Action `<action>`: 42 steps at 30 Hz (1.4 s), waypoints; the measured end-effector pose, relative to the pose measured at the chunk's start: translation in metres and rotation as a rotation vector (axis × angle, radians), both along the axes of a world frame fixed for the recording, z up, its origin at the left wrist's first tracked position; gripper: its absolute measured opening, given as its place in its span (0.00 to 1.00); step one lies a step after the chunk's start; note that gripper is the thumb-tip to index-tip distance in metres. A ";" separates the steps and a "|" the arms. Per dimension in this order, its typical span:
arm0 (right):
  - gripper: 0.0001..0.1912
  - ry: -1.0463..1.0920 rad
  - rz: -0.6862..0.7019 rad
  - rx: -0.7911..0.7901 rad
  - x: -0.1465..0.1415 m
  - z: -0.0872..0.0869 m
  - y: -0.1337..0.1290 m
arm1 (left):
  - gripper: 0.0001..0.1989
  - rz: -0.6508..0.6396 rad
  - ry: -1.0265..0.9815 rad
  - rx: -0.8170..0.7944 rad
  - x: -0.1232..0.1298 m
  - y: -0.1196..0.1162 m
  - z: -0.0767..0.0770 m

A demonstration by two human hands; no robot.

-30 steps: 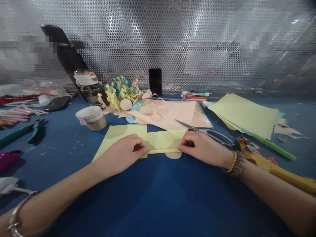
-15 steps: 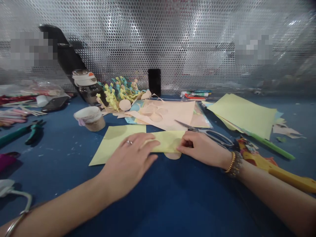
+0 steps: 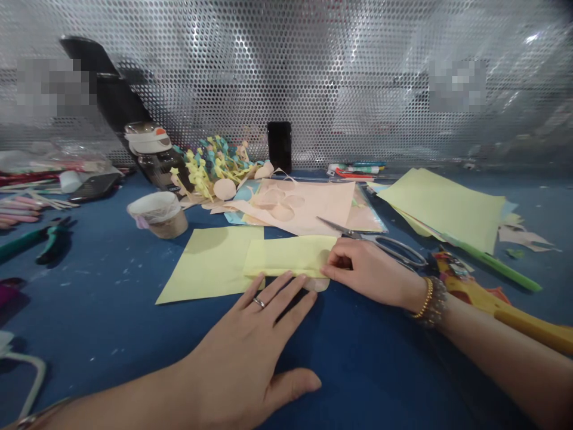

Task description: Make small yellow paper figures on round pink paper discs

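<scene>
A pale yellow paper sheet (image 3: 206, 266) lies flat on the blue tabletop (image 3: 102, 310), with a folded yellow band (image 3: 286, 255) at its right end. My right hand (image 3: 367, 269) pinches the band's right end. My left hand (image 3: 250, 340) rests open on the table just below the paper, its fingertips at or near the lower edge. A peach paper circle (image 3: 317, 285) peeks out beneath the band, partly hidden. Steel scissors (image 3: 394, 251) lie just past my right hand, with their blades pointing left.
Behind the paper are a peach sheet with cut circles (image 3: 304, 206), a paper cup (image 3: 157, 215), a bottle (image 3: 152, 155), a black phone (image 3: 280, 146) and curled paper strips (image 3: 215, 170). Yellow sheets (image 3: 443, 209) lie right; pliers (image 3: 51, 239) lie left. A perforated metal wall (image 3: 286, 71) stands behind.
My left hand has slid off the fold, back toward me and onto the table, with its fingers spread. The folded band now shows fully. My right hand stays at the band's right end.
</scene>
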State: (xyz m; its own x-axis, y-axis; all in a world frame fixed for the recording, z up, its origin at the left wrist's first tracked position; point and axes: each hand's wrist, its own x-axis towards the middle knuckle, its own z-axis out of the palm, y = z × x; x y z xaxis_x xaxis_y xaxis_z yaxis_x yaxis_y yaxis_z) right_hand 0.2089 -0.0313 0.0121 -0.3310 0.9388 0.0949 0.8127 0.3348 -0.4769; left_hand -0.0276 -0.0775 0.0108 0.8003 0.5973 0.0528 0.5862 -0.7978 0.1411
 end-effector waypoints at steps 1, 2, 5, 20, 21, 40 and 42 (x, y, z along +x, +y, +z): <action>0.09 -0.001 -0.001 -0.001 0.000 0.000 0.000 | 0.36 0.006 0.004 0.004 0.000 0.000 0.000; 0.10 0.000 -0.001 -0.003 0.000 0.000 0.000 | 0.36 0.010 0.006 0.008 0.000 -0.001 0.000; 0.10 0.006 -0.002 -0.012 0.000 0.001 0.000 | 0.36 0.014 0.002 0.013 0.001 -0.001 0.001; 0.11 -0.009 -0.012 -0.044 0.000 0.004 -0.002 | 0.37 0.048 0.065 -0.088 0.003 0.000 0.005; 0.11 -0.010 -0.013 -0.044 0.000 0.004 -0.002 | 0.37 0.049 0.066 -0.090 0.003 0.001 0.005; 0.19 -0.374 0.255 0.616 -0.024 -0.011 -0.057 | 0.39 0.000 0.041 -0.058 0.000 0.004 0.002; 0.20 -0.422 0.244 0.614 -0.026 -0.020 -0.057 | 0.40 0.006 0.043 -0.053 -0.001 0.004 0.001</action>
State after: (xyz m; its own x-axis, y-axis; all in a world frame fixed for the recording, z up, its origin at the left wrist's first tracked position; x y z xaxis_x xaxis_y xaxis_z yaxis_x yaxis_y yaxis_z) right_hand 0.1829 -0.0883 -0.0082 -0.6446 0.6552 0.3940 0.7538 0.6308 0.1843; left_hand -0.0282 -0.0736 0.0121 0.7978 0.6028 -0.0136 0.5970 -0.7866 0.1576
